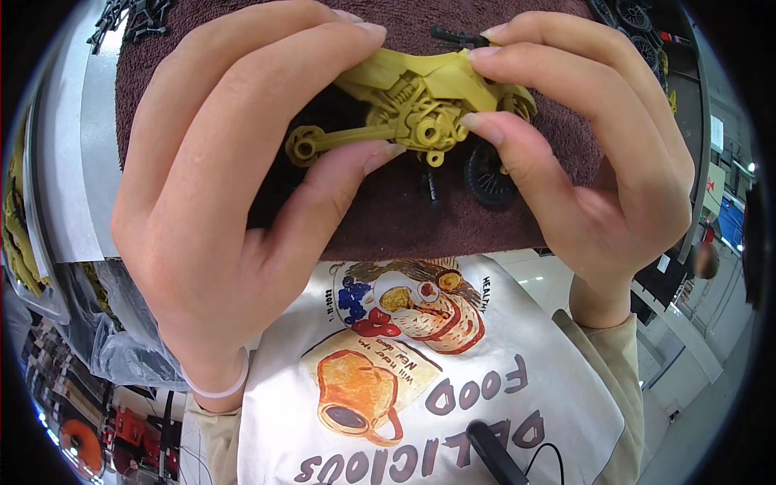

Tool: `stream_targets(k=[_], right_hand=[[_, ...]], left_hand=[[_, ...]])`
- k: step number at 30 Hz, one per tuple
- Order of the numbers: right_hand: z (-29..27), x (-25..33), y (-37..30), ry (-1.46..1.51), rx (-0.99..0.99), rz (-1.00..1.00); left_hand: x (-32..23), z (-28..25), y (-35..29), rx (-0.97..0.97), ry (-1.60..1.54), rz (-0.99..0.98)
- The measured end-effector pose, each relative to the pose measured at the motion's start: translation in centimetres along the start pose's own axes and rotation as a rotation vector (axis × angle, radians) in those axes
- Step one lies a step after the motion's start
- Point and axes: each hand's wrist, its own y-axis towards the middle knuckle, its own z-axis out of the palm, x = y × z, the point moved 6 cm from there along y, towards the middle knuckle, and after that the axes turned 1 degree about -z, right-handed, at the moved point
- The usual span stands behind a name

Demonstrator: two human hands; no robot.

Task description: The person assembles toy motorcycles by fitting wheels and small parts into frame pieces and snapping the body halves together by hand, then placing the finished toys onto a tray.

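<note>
Between both hands is a yellow plastic toy motorcycle (428, 121), its moulded engine side facing me. My left hand (218, 153) grips its left part, fingertips on the top edge and thumb below near the long rear arm. My right hand (590, 137) pinches its right end, fingers at the top by the black handlebar (457, 36) and thumb on the side. A black spoked wheel (490, 174) shows under the right end. Beneath the body sticks out a small black part (431, 187). The left end is partly hidden by my left hand.
A dark brown towel (388, 230) covers the work surface. Black small parts (129, 20) lie at the far left, and several black wheels (634, 16) at the far right. Clear plastic bags (129, 347) hang at the left, beside a grey metal edge (77, 162).
</note>
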Motion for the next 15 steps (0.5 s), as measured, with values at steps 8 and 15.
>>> stream_targets(k=[8,15], right_hand=[[1.2,0.1,0.2,0.036,-0.038,-0.039],[1.2,0.0,0.0,0.071,-0.080,-0.068]], left_hand=[[0.2,0.4,0.0,0.024,0.019,-0.064],[1.0,1.0,-0.2,0.010,-0.037,-0.077]])
